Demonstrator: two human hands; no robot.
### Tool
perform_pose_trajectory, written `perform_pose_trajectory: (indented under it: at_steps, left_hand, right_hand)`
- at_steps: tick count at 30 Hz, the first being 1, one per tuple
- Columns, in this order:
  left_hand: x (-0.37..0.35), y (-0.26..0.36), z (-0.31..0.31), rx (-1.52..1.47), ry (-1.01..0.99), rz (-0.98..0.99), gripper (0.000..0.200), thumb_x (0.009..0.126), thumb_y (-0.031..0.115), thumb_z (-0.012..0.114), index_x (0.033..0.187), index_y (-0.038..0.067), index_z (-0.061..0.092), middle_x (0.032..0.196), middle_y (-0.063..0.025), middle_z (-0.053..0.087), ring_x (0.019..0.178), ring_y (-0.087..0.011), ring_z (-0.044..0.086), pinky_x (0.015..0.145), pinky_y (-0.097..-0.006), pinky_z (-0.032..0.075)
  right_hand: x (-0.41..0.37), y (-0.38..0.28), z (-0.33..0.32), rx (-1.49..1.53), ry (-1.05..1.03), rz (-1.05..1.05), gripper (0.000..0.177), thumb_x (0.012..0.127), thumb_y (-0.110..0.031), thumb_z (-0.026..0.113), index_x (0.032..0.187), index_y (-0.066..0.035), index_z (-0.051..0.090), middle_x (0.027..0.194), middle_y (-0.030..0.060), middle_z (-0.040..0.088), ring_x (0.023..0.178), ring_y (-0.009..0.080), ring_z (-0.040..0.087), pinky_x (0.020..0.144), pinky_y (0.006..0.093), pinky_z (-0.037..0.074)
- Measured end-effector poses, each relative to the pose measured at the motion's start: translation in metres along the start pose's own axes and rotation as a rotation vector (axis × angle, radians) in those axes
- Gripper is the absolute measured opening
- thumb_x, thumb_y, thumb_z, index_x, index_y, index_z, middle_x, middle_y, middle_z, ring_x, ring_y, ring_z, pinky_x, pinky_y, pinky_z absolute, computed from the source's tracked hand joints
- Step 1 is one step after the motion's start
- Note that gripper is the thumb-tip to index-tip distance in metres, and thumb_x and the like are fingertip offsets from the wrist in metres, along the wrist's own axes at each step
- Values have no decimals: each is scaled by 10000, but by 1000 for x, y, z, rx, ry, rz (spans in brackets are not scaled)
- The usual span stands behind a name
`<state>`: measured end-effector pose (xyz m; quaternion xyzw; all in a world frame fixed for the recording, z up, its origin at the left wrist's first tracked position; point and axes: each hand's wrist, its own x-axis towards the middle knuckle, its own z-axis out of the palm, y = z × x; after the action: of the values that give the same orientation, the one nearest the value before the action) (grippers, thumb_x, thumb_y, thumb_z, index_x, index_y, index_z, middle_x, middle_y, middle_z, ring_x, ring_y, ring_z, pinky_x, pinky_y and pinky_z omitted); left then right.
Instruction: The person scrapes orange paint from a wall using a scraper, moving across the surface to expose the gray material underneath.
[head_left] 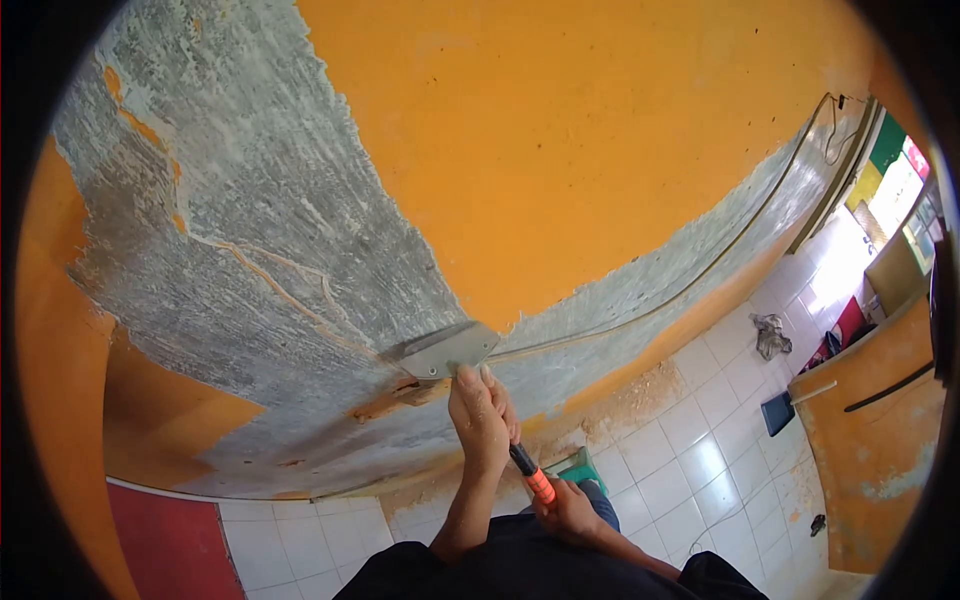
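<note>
A wide metal scraper blade (pixel 450 350) lies against the wall at the lower corner of the orange paint (pixel 570 150), beside a bare grey scraped area (pixel 290 180). My left hand (pixel 480 412) is wrapped round the upper part of the scraper, just below the blade. Lower down, my right hand (pixel 570 510) is closed round the orange and black handle (pixel 535 478). A thin cable (pixel 690 285) runs along the grey strip to the right of the blade. Left of the blade, a pale crack line (pixel 280 285) crosses the scraped wall.
Paint debris (pixel 630 405) lies along the wall's foot on the white tiled floor (pixel 690 430). A green object (pixel 577 468) is behind my right hand. A crumpled cloth (pixel 771 337), a dark blue object (pixel 777 412) and an orange partition (pixel 870 440) are at the right. A red mat (pixel 170 545) is lower left.
</note>
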<state>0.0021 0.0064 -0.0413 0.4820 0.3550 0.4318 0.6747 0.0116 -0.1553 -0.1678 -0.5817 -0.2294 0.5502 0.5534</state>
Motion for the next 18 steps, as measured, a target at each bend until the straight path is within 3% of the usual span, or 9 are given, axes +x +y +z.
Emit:
perform_pose_trajectory:
  at_steps: [2, 5, 7, 10, 12, 18]
  left_hand:
    - [-5, 2, -1, 11, 7, 0, 552, 898, 671, 393, 802, 128, 394, 531, 43, 311, 342, -62, 295, 283, -228, 249]
    - [-1, -3, -2, 7, 6, -8, 565, 887, 685, 398, 799, 127, 393, 522, 43, 305, 339, -63, 295, 282, -230, 247]
    - [-1, -3, -4, -21, -18, -11, 473, 978, 546, 315, 826, 101, 373, 549, 21, 335, 333, -73, 308, 292, -225, 276]
    - [-1, 2, -3, -10, 0, -20, 557, 897, 672, 396, 776, 128, 384, 522, 41, 300, 334, -67, 284, 284, -231, 239]
    - [-3, 0, -1, -12, 12, -3, 553, 902, 663, 399, 767, 127, 378, 521, 40, 301, 329, -69, 277, 284, -232, 238]
    - [-2, 13, -1, -53, -50, 19, 517, 916, 643, 392, 790, 141, 390, 542, 43, 311, 336, -64, 273, 290, -230, 235]
  right_hand:
    - [-12, -42, 4, 131, -30, 41, 344, 954, -276, 355, 679, -89, 446, 522, 14, 392, 413, 115, 332, 392, 265, 262]
    - [-10, -26, -1, 316, -82, 228, 347, 964, -286, 333, 705, -89, 452, 531, 8, 395, 414, 110, 326, 393, 258, 262]
    - [-5, -21, 3, 223, -39, 127, 342, 966, -288, 328, 725, -84, 459, 535, 5, 392, 414, 107, 320, 392, 256, 259]
    - [-6, 6, -1, 53, -23, -3, 330, 969, -292, 326, 766, -77, 472, 541, 0, 386, 413, 102, 310, 392, 251, 252]
    - [1, 3, -2, -13, -37, -75, 323, 970, -294, 328, 788, -74, 479, 543, -2, 383, 412, 100, 307, 392, 250, 249]
    - [-7, -20, -10, 129, -80, 73, 420, 994, -369, 268, 853, -65, 523, 540, -1, 400, 405, 106, 317, 397, 250, 244]
